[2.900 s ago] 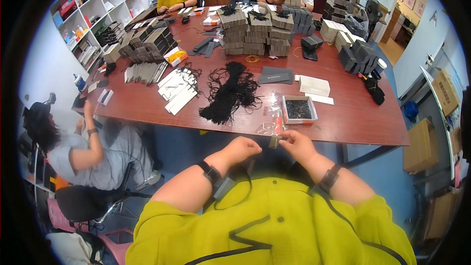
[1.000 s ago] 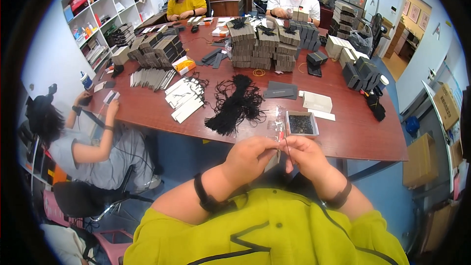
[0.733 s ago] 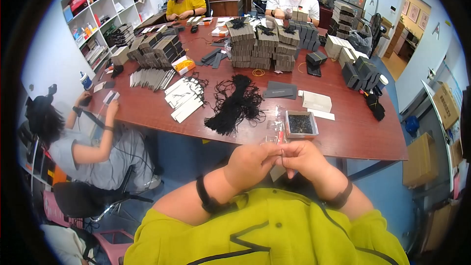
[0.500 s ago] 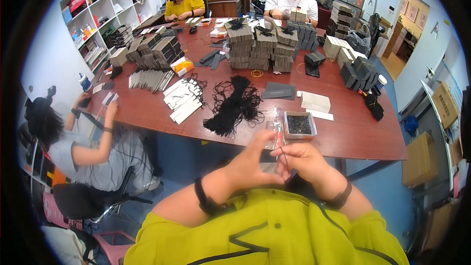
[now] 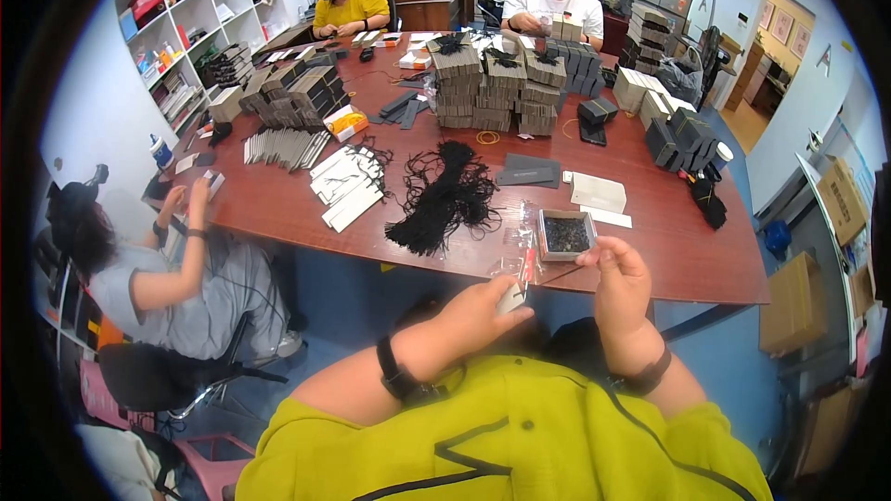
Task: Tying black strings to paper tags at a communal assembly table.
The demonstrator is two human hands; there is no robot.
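Observation:
My left hand [image 5: 478, 314], just off the table's near edge, is closed on a small white card [image 5: 510, 298], whose lower part my fingers cover. A short dark mark, maybe cord, shows on the card's face. To the right, my right hand [image 5: 622, 283] is raised in a pinch on a thin black cord [image 5: 562, 275], which stretches toward the left hand. Just beyond that hand stands a small white box [image 5: 568, 256] of tiny black pieces. A clear plastic bag with a red strip [image 5: 530, 264] lies at the edge beyond my left hand.
A heap of black cords [image 5: 447, 199] covers the table's middle, with white cards [image 5: 346, 184] to its left. Tall stacks of grey cards [image 5: 497, 93] stand behind. Dark grey sheets [image 5: 529, 172] and a pale folded card [image 5: 597, 191] lie beyond the box. Co-workers sit around the table [image 5: 687, 260].
My hands were close together and have moved apart; the right went right and up toward the box. A white card now shows in my left hand. The co-worker at left has shifted their hands.

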